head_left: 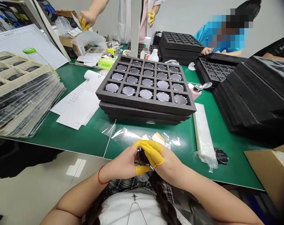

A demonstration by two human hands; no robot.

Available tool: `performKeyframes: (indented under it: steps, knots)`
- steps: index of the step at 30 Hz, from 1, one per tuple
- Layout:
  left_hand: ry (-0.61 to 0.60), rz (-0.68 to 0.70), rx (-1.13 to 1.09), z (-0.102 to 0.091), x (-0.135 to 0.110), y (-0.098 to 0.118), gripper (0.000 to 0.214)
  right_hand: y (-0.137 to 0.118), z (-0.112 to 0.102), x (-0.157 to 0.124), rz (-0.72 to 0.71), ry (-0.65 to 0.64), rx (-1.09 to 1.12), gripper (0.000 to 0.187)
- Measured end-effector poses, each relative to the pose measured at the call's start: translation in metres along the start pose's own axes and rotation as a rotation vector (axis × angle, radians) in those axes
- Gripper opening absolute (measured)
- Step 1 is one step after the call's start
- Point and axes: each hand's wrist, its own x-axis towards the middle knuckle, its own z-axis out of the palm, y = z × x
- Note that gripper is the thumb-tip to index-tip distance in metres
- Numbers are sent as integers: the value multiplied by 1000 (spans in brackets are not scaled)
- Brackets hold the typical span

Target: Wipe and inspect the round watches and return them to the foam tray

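Note:
Between my hands, just over the table's near edge, is a round dark watch case (143, 155) with a shiny rim. My left hand (123, 162) is closed around its left side, thumb and finger in yellow finger cots. My right hand (166, 161) has its yellow-cotted fingers bent together over the right part of the case, hiding much of it. A foam tray (145, 98) beyond my hands carries several similar round pieces with shiny rims, one per compartment. It tops a stack of black foam trays. Clear plastic film (125, 137) lies between the stack and my hands.
Plastic trays (27, 109) are stacked at left, near paper sheets (78, 107). At right are a white wrapped block (203, 131), a dark round piece (221, 156), black foam stacks (247, 97) and a cardboard box (271, 168). Two co-workers are across the green table (83, 137).

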Motion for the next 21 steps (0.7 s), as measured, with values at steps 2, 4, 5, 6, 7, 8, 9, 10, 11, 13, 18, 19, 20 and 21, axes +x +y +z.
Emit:
performKeyframes:
  steps: [2,4,5,6,7,8,9,10,11,13,18,19,20,21]
  knots:
    - [-22,24,65,2,1,3,32,2,4,-5,15,-26,7,32]
    - [-41,82,129,4,2,6,27,2,10,-8,2,-40,-18,30]
    - [-48,103,148,6,2,6,25,1,13,-9,-13,-45,-41,29]
    - [-58,108,158,7,2,6,23,0,15,-9,-29,-48,-67,28]
    - [-68,96,158,8,1,4,20,-1,16,-10,-47,-51,-91,29]
    - [-83,67,151,9,-1,3,19,-3,15,-12,-62,-50,-104,29]
    - [-96,32,141,8,-3,1,22,-5,14,-14,-59,-31,-104,28]
    - [-94,-5,131,7,-5,-1,29,-6,10,-18,-34,7,-95,28]
    - [-79,-47,119,4,-8,-2,38,-6,6,-22,6,60,-80,28]
    - [-19,-136,81,-4,-13,-3,53,-2,-3,-34,122,194,-61,32]
    - [70,-256,22,-24,-22,11,56,27,7,-58,325,222,-148,43]
    - [71,-261,15,-26,-23,15,56,32,14,-60,312,206,-203,41]
    - [62,-269,-2,-28,-23,18,56,37,21,-61,296,203,-240,38]
    - [45,-278,-31,-28,-24,21,57,40,26,-62,284,209,-274,36]
